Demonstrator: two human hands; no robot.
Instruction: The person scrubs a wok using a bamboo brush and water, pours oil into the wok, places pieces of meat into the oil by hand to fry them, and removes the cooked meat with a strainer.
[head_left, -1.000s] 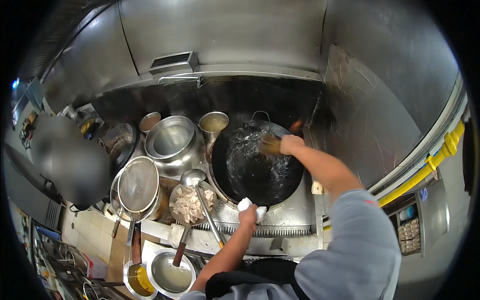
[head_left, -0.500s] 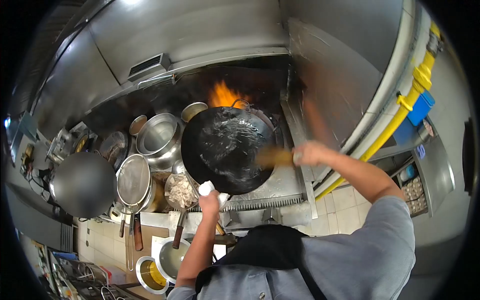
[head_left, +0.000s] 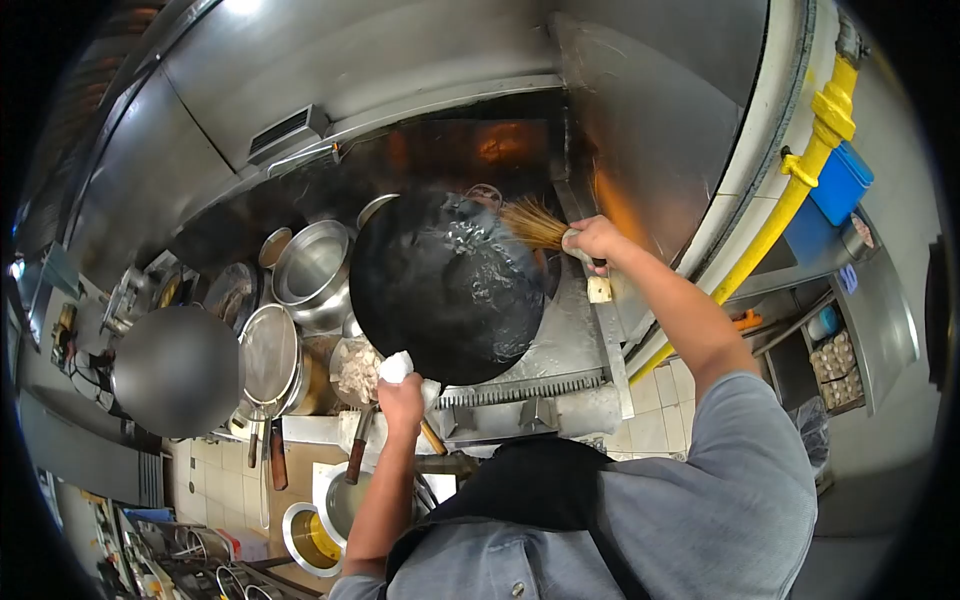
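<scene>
One wok (head_left: pixel 430 300), steel stovetop (head_left: pixel 572 345) — tiled floor (head_left: pixel 650 425)

shirt (head_left: pixel 700 490): grey, short-sleeved
apron (head_left: pixel 510 480): black
strap (head_left: pixel 616 562): black, narrow, at five o'clock
button (head_left: pixel 517 589): small, round, at six o'clock

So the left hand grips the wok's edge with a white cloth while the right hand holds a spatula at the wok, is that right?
Not a spatula: the head view shows the right hand holding a brush at the wok. The left hand does grip its edge with a white cloth.
</scene>
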